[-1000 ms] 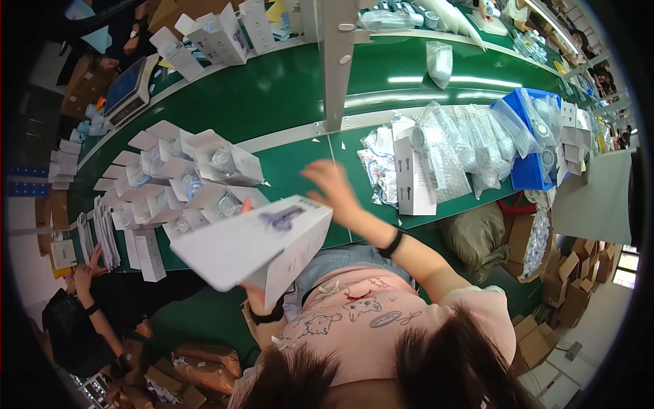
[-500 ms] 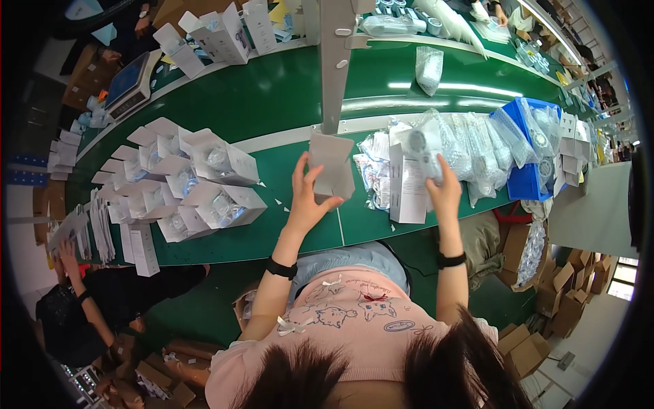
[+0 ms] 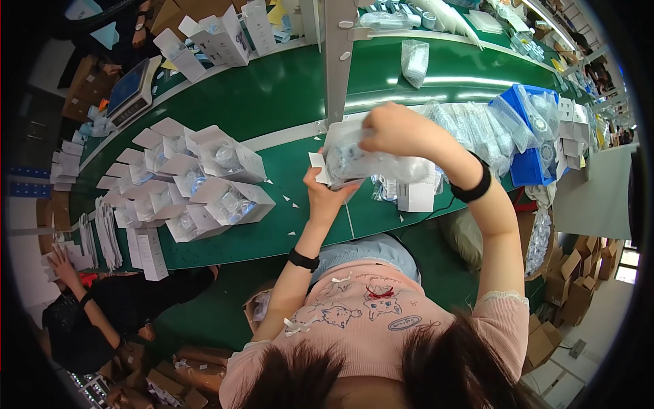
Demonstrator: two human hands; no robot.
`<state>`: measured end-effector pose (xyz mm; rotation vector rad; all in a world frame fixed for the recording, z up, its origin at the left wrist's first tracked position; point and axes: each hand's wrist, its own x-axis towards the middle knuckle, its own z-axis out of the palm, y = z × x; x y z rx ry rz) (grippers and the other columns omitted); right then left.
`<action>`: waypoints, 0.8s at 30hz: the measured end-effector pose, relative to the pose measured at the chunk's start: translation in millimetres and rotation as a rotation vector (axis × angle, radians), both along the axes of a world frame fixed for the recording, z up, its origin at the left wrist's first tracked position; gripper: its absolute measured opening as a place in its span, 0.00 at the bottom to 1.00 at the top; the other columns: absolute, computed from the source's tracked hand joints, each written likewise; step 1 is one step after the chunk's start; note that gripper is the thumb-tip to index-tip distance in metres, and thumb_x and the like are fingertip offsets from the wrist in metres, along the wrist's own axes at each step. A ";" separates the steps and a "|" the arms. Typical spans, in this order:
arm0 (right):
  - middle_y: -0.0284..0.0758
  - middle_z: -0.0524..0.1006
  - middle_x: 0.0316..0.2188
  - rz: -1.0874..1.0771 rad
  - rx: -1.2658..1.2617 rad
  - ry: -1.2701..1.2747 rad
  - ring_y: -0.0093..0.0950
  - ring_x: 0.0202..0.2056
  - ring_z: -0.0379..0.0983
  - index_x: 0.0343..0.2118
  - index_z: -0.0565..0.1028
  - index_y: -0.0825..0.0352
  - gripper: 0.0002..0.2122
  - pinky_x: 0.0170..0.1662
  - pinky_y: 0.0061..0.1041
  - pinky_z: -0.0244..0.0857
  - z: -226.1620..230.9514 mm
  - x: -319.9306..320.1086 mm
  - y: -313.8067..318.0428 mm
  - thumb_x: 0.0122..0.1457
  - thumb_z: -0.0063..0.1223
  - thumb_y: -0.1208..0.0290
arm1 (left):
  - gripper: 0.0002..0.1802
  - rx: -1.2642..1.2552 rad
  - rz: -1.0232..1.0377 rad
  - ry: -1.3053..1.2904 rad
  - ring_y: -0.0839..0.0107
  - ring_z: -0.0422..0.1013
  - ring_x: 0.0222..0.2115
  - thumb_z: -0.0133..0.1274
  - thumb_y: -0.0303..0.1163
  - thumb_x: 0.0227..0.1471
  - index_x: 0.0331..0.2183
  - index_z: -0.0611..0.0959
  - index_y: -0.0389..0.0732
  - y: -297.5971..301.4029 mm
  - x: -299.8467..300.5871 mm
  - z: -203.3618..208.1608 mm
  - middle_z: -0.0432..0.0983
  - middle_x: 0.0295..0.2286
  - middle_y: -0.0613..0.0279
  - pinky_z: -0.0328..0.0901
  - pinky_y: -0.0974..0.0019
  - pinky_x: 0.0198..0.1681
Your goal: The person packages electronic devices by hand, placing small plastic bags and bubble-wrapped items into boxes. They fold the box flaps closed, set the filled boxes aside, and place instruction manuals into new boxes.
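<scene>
Desk: Smooth green top (image 3: 286, 211) curves across a busy workroom, a pale metal post (image 3: 336, 75) rising at its far rail; small white paper scraps (image 3: 291, 234) dot the surface.
Carton: White card, its flap (image 3: 317, 168) folded outward, tilted above the desk in front of the worker.
Pouch: Clear, crinkled plastic (image 3: 349, 161) bulges at the carton's mouth and trails to the right; how far it sits inside cannot be told.
Left hand: Grasping the carton from below (image 3: 332, 195), fingers along its side.
Right hand: Clenched on the pouch's upper edge (image 3: 397, 129), wrist bent, forearm crossing in from the right.
Open boxes: White, square-mouthed, clustered at left (image 3: 235, 163), flaps up, clear-wrapped contents showing.
Flat cartons: Thin white sheets stand in a row (image 3: 107, 235) farther left.
Bubble wrap: Dimpled pouches lie side by side (image 3: 477, 133) at right, against a glossy blue bin (image 3: 528, 170).
Print: Boxes across the desk (image 3: 235, 37) carry small dark markings, too small to read; line-drawn cats decorate the worker's pink top (image 3: 368, 324).
Room: Brown cardboard boxes (image 3: 579, 279) pile at right; at far left, a co-worker's hand (image 3: 63, 267) touches white card.
</scene>
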<state>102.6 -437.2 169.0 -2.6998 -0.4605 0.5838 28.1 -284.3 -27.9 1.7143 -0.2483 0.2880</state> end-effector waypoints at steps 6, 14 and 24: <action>0.42 0.75 0.25 0.498 -0.237 -0.171 0.38 0.29 0.72 0.25 0.75 0.68 0.11 0.30 0.31 0.67 -40.7 -5.5 59.8 0.40 0.52 0.67 | 0.45 0.183 0.105 0.014 0.54 0.57 0.49 0.67 0.27 0.26 0.40 0.51 0.43 -0.9 -11.4 5.5 0.51 0.50 0.43 0.60 0.60 0.46; 0.38 0.70 0.37 -0.233 0.465 -0.628 0.37 0.43 0.65 0.36 0.70 0.66 0.13 0.41 0.35 0.61 -157.2 -10.8 0.6 0.44 0.50 0.74 | 0.47 0.080 0.345 -0.132 0.61 0.59 0.45 0.68 0.28 0.25 0.42 0.50 0.42 56.4 -16.9 -36.1 0.55 0.43 0.48 0.60 0.62 0.44; 0.33 0.70 0.34 0.015 -0.459 -0.368 0.34 0.44 0.63 0.26 0.75 0.63 0.07 0.48 0.45 0.55 -231.1 28.6 -28.1 0.42 0.48 0.74 | 0.30 0.327 0.308 -0.002 0.52 0.57 0.48 0.63 0.24 0.27 0.36 0.66 0.38 84.4 -15.2 38.5 0.52 0.49 0.44 0.55 0.60 0.50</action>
